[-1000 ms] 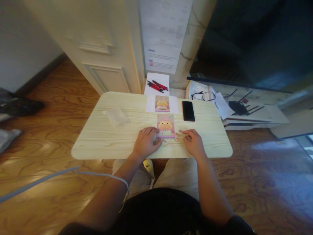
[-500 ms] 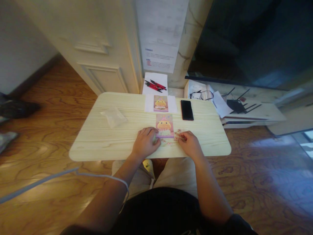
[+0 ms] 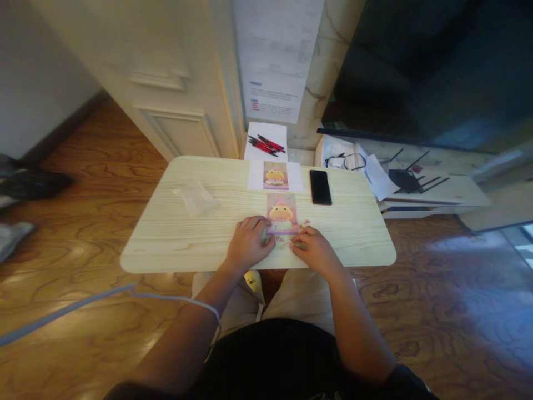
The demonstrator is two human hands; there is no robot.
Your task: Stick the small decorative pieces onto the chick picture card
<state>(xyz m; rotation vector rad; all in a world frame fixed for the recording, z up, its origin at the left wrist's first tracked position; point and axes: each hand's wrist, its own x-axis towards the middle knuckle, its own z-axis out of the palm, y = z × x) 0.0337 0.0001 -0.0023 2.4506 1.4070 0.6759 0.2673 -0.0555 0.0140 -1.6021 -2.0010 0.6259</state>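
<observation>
Soft, dim light, bluish glare on floor (image 3: 449,294), stretched edges; slight overall blur

Right hand (image 3: 312,248): any held item is hidden by the fingers. Small pieces (image 3: 283,240) below the picture card (image 3: 282,214): too small to identify. Wall sheet (image 3: 277,55): print blurred, top cut off by the upper edge.

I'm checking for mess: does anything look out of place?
Mildly: small pieces lie scattered rather than gathered beside the nearer picture card, and red pens beyond the table lie loosely heaped.
</observation>
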